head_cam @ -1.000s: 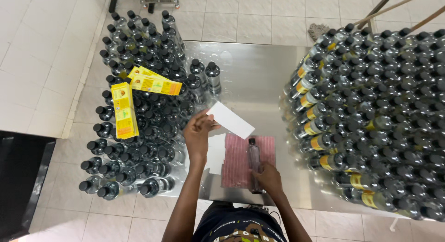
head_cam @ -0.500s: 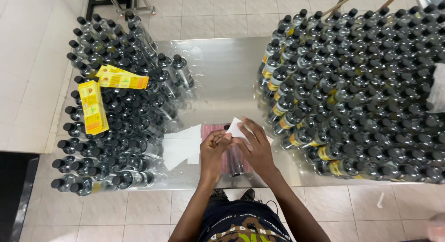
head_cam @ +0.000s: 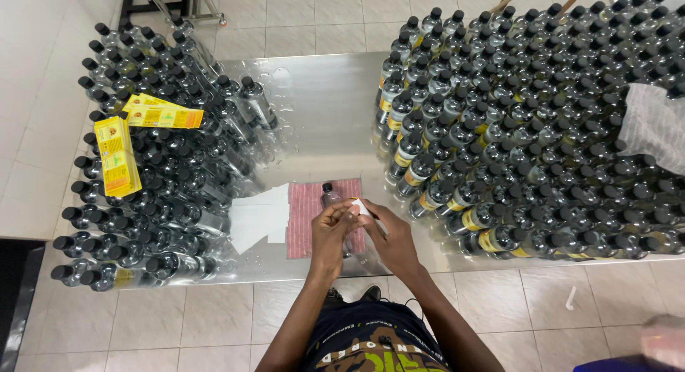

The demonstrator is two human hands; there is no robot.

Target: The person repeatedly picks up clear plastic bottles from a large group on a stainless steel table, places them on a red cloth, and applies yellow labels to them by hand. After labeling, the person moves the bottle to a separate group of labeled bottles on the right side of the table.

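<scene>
My left hand (head_cam: pixel 330 233) and my right hand (head_cam: pixel 394 238) meet over a pink cloth (head_cam: pixel 305 218) on the steel table (head_cam: pixel 321 115). Between their fingertips both pinch a small white label (head_cam: pixel 361 207). A clear bottle with a black cap (head_cam: pixel 330 195) lies on the cloth just under my left hand, mostly hidden by it. White backing sheets (head_cam: pixel 258 216) lie flat to the left of the cloth.
Several unlabelled black-capped bottles (head_cam: pixel 153 201) crowd the table's left side, with yellow label stacks (head_cam: pixel 117 155) (head_cam: pixel 163 116) resting on them. A dense block of bottles (head_cam: pixel 528 129), some with yellow labels, fills the right. A white cloth (head_cam: pixel 655 124) lies on them.
My left hand let go of the large white sheet, which now lies left of the cloth. Both hands came together on a small white label above the bottle.
</scene>
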